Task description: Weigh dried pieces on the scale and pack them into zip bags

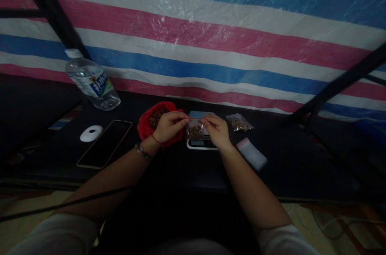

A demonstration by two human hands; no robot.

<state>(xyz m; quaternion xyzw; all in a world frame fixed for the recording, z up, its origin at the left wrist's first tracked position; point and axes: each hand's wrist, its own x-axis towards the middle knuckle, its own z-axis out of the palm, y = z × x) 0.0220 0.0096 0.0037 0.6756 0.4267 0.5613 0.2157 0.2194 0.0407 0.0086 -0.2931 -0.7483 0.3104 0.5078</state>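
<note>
Between my two hands hangs a small clear zip bag (195,130) with brown bits in its lower part. My left hand (169,126) pinches the bag's top edge at the left, thumb against fingers. At the right end of the same edge, my right hand (217,128) pinches it too. Beneath and behind the bag lies a white kitchen scale (197,147), partly covered by the bag and my right hand. Beside my left hand a red bag (144,125) stands open, holding brown dried pieces. To the right lies another filled zip bag (239,122).
A stack of flat zip bags (252,154) lies right of the scale. On the left are a phone (105,144), a white rounded device (91,133) and a clear plastic bottle (93,82). Striped sheeting (211,38) backs the black table (181,174), with dark metal bars (340,82) at both sides.
</note>
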